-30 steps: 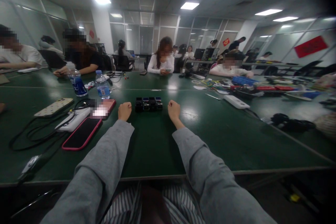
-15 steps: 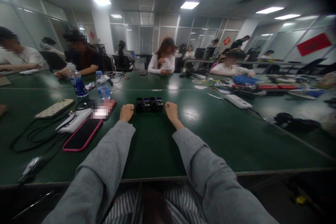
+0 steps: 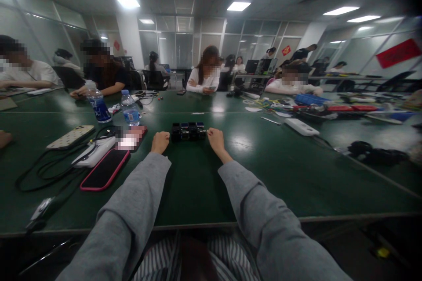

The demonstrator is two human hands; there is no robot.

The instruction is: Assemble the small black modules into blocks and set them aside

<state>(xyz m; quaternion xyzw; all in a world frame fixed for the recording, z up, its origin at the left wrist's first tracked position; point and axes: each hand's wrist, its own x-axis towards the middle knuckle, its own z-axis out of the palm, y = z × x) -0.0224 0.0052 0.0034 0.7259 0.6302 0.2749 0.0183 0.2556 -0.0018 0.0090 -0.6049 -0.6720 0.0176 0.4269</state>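
On the green table in front of me sits a row of small black box-shaped devices (image 3: pixel 188 131), pressed side by side, with shiny dark-blue faces on top. What they are I cannot make out. My left hand (image 3: pixel 161 142) is curled into a fist and rests just left of the row. On the other side, my right hand (image 3: pixel 216 139) is also a fist, very close to the row's right end. No object shows in either hand.
Left of my arm lie a pink-edged phone (image 3: pixel 105 169), a white power strip (image 3: pixel 94 151) with black cables, and a patterned phone (image 3: pixel 70 136). Two bottles stand behind, one a water bottle (image 3: pixel 131 109). At right are another power strip (image 3: pixel 301 127) and dark cables (image 3: pixel 376 153). People sit across.
Both fists have come slightly nearer the row of devices. The view has shifted a little. Across the table, a person's hand has dropped from near the face.
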